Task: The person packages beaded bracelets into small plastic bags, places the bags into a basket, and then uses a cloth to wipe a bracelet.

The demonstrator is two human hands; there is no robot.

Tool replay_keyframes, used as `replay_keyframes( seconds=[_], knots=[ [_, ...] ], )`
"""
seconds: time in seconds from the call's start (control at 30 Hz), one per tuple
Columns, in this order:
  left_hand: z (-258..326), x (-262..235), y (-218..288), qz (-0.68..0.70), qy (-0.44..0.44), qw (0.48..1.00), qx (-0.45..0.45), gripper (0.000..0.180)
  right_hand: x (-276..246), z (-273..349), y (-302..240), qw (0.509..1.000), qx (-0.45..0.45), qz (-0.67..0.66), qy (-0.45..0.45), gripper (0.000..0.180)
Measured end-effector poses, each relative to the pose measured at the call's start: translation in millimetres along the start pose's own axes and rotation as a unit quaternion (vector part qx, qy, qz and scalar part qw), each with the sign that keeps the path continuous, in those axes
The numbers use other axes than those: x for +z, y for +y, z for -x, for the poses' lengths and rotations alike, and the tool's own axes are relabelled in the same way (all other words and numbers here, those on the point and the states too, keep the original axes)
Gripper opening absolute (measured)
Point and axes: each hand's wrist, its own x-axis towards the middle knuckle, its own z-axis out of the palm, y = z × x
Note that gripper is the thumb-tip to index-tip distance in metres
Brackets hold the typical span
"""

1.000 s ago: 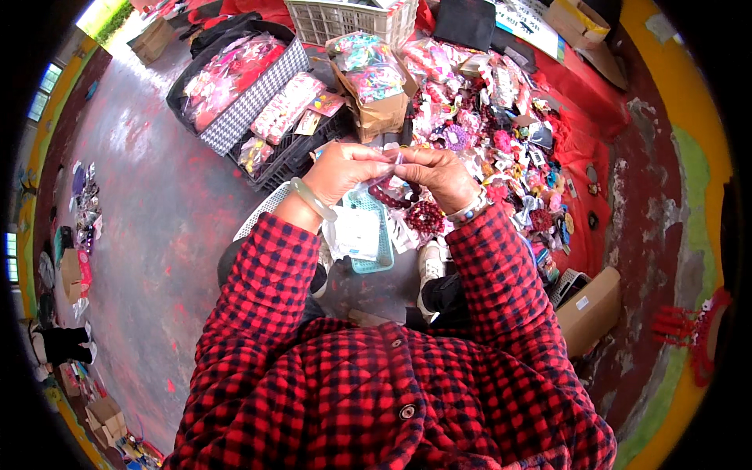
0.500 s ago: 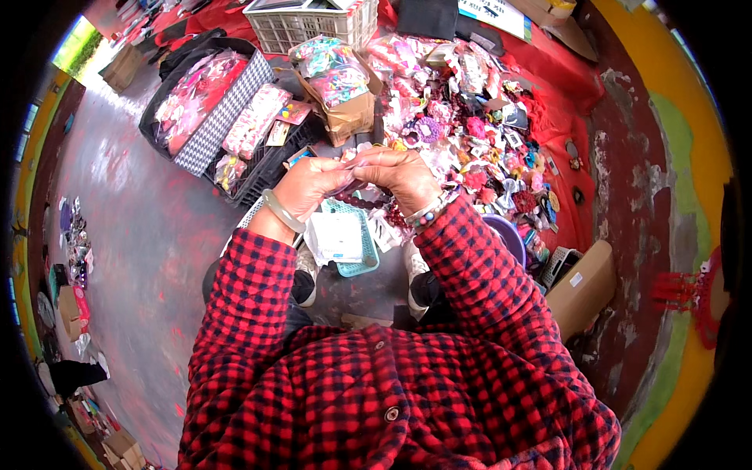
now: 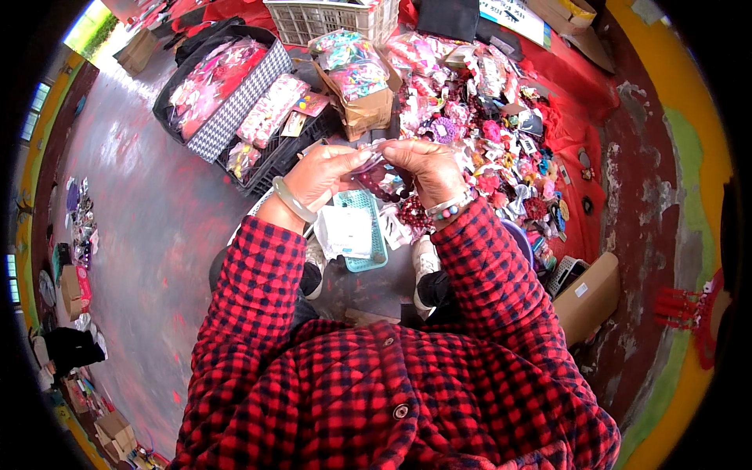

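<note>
Left hand: the left hand is raised in front of the chest, fingers curled nearly closed, thumb and fingertips pinching the left edge of a small clear bag. A pale green bangle sits on that wrist.
Right hand: the right hand mirrors it, fingers bent and pinched on the right edge of the same bag; a beaded bracelet circles the wrist.
Bag position: held between both hands, above the lap and just over the teal tray, apart from the goods on the floor.
Bag appearance: thin, transparent and glossy, small enough to be spanned by the two pinches. Dark red, bead-like items show just below it (whether they are inside the bag or lying under it cannot be told).
Progress, done: judging from the grip, the bag is picked up and being worked at its top edge; whether its mouth is open or sealed is not visible.
Progress, left: a large heap of loose hair ornaments lies on the red cloth ahead, so most of the stock appears unhandled.
Sorted stock: packed items sit in the checked bag, the black crate and the brown box to the front left (contents look bagged already).
Lap area: white cards rest on the teal tray, untouched by either hand.
</note>
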Motion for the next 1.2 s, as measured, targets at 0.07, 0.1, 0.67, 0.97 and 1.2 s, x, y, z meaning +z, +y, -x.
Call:
replay_keyframes(
  seconds=[0.07, 0.1, 0.67, 0.97, 1.2],
  knots=[
    [2.7, -3.8, -1.1, 0.012, -0.008, 1.000, 0.001, 0.025, 1.9, -0.8, 4.0, 1.000, -0.003, -0.005, 0.009, 0.017],
    [3.9, -5.3, -1.8, 0.018, -0.012, 1.000, 0.002, 0.025, 2.6, -1.2, 5.8, 1.000, -0.004, -0.007, 0.014, 0.017],
    [-2.1, -13.5, -2.1, -0.078, 0.079, 0.993, -0.038, 0.016, 12.7, -7.3, 14.5, 0.999, 0.008, -0.025, 0.031, 0.011],
    [-0.8, -4.9, 6.1, -0.097, 0.080, 0.992, 0.015, 0.015, 17.5, -6.6, 5.4, 0.996, 0.015, 0.083, -0.025, 0.018],
    [-3.6, -17.9, -3.3, -0.157, 0.084, 0.984, 0.029, 0.013, 15.4, -5.1, 7.0, 0.992, 0.004, 0.114, -0.056, 0.020]
  ],
)
